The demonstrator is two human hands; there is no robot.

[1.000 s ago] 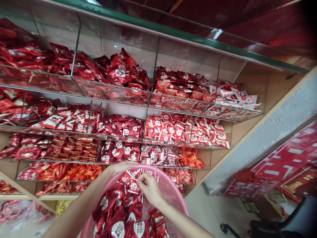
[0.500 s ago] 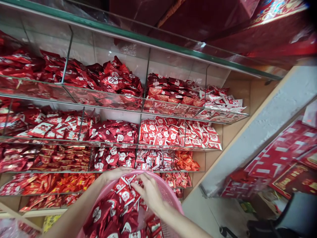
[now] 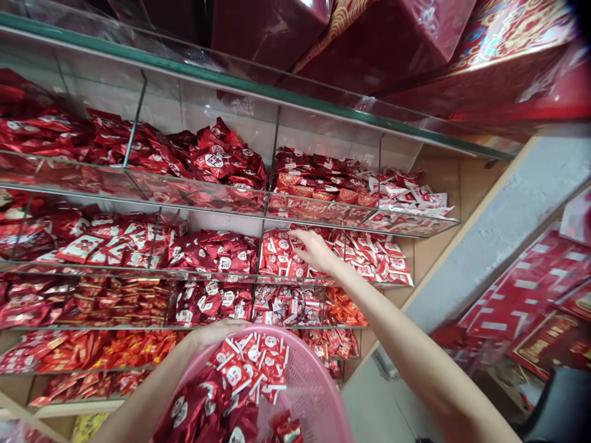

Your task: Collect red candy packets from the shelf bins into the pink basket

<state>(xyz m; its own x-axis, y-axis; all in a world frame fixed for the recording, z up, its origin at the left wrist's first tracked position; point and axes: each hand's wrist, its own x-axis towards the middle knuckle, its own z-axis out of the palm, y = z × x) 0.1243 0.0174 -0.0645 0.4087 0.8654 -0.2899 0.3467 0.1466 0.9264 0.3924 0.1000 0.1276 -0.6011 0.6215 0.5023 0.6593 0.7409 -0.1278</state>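
Glass-fronted shelves span nine to twelve o'clock, grey wall at three. At seven, the left hand has its grip closed on a pink basket at six; mid-dial, the right hand, grip parted, reaches shelved red-and-white packets.

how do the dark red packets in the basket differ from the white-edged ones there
The dark red packets look larger than the white-edged packets. The dark ones are deep maroon; the white-edged ones are brighter red with white ends. The dark ones lie nearer the camera, the white-edged ones farther off. Both are in the pink basket.
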